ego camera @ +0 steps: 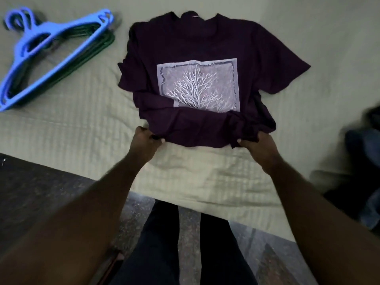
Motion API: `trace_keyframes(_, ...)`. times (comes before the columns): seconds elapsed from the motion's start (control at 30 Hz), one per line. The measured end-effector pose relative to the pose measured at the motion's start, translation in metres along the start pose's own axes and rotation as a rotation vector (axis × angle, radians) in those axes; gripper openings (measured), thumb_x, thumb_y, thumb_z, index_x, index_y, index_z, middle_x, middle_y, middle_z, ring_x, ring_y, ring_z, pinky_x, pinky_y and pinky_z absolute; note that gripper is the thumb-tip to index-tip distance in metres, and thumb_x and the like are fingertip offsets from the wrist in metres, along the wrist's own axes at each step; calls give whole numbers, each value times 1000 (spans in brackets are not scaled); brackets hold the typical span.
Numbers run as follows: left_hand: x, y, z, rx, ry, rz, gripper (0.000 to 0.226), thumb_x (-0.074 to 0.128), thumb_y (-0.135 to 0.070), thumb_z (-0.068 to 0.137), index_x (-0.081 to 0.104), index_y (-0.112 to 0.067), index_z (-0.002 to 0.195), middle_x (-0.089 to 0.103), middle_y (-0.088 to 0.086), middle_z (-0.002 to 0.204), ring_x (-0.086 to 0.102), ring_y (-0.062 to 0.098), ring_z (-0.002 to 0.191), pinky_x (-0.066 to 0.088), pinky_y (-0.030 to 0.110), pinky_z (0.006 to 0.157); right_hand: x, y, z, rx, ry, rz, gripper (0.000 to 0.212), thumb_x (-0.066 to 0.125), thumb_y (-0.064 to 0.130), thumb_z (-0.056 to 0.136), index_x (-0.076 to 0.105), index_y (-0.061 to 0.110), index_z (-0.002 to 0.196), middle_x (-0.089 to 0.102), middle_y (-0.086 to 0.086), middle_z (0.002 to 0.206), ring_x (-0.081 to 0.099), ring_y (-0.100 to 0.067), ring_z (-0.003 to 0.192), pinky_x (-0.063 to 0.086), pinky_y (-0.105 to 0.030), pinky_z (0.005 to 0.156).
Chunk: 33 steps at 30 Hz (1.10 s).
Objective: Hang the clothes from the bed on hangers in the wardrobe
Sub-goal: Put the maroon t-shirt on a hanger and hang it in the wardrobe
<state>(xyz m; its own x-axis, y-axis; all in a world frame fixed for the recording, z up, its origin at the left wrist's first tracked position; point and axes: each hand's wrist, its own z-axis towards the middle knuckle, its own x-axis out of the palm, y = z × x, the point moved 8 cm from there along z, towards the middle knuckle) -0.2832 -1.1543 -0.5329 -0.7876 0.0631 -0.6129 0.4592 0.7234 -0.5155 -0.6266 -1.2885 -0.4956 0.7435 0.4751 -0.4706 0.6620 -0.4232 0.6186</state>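
Note:
A dark purple T-shirt (185, 44) with a pale tree print lies face up on the bed (61, 130), collar pointing away from me. Its bottom hem is bunched up toward the print. My left hand (145, 141) grips the hem at its left corner. My right hand (256, 146) grips the gathered hem at the right. A stack of hangers (53, 56), blue ones on top of dark green ones, lies on the bed at the far left, apart from the shirt.
A pile of dark and blue clothes (364, 145) sits at the bed's right edge, blurred. The bed's near edge runs diagonally across the view, with dark stone floor (30, 192) below it. My legs in dark trousers stand against the bed.

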Motion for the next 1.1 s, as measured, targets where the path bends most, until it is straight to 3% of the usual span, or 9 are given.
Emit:
trace_keyframes(0.1, -21, -21, 9, -13, -131, -162, 17, 64, -22, 85, 65, -6, 89, 61, 12, 89, 58, 25, 85, 42, 31, 77, -1, 15, 14, 53, -50, 234, 9, 64, 14, 89, 67, 11, 97, 66, -1, 84, 61, -6, 69, 48, -22, 65)
trace_keyframes(0.2, -64, -53, 34, -126, -275, -646, 14, 62, -25, 79, 55, -16, 70, 55, 4, 74, 51, 16, 73, 44, 36, 69, -22, 50, 47, 159, -64, 485, 24, 52, 7, 94, 58, 4, 116, 62, -4, 84, 63, -15, 68, 56, -35, 66)
trace_keyframes(0.33, -167, -137, 62, 34, -467, -971, 10, 53, -19, 96, 51, -16, 87, 56, 4, 77, 55, 12, 64, 54, 32, 54, -90, 155, 73, -40, -142, 707, 14, 47, 1, 96, 55, 3, 107, 64, -9, 86, 68, -19, 72, 59, -34, 63)
trace_keyframes(0.47, -235, -179, 35, 236, -651, -827, 11, 52, -27, 98, 49, -22, 89, 57, -2, 76, 52, 4, 50, 51, 28, 45, -125, 197, 57, -221, -162, 731, 8, 55, 5, 94, 57, 12, 92, 64, -10, 86, 66, -20, 73, 56, -35, 64)
trace_keyframes(0.57, -192, -142, 22, 196, -520, -456, 18, 57, -26, 97, 60, -10, 88, 59, 6, 73, 53, 1, 43, 49, 22, 42, -103, 132, 44, -28, -179, 422, 12, 52, 8, 97, 58, 15, 90, 62, -8, 81, 60, -11, 55, 51, -27, 49)
trace_keyframes(0.67, -105, -35, 2, -157, -270, -292, 25, 61, -26, 95, 56, -6, 81, 64, 21, 76, 56, 11, 42, 43, 21, 33, -68, 21, 23, 318, -161, 324, 19, 52, 19, 100, 58, 12, 83, 58, -13, 86, 54, -16, 57, 47, -27, 49)
trace_keyframes(0.73, -64, 29, -21, -364, -165, -303, 26, 62, -29, 94, 58, -4, 100, 65, 21, 92, 60, 22, 59, 51, 30, 40, -54, -32, 1, 479, -191, 344, 27, 53, 30, 100, 57, 9, 84, 55, -12, 79, 47, -19, 57, 41, -29, 51)
trace_keyframes(0.97, -44, 53, -43, -241, -154, -329, 29, 60, -18, 95, 52, -20, 123, 66, 22, 85, 62, 29, 64, 58, 47, 64, -29, -46, -17, 309, 128, 53, 24, 72, 37, 86, 70, 14, 86, 72, -8, 84, 64, -20, 76, 47, -31, 63)
trace_keyframes(1.1, -62, 14, -36, -120, -164, -530, 22, 54, -7, 97, 65, -16, 113, 60, 11, 75, 56, 14, 52, 55, 28, 57, -54, -30, -6, 250, -128, 481, 24, 55, 29, 99, 64, 14, 83, 68, -6, 83, 65, -19, 79, 54, -35, 73)
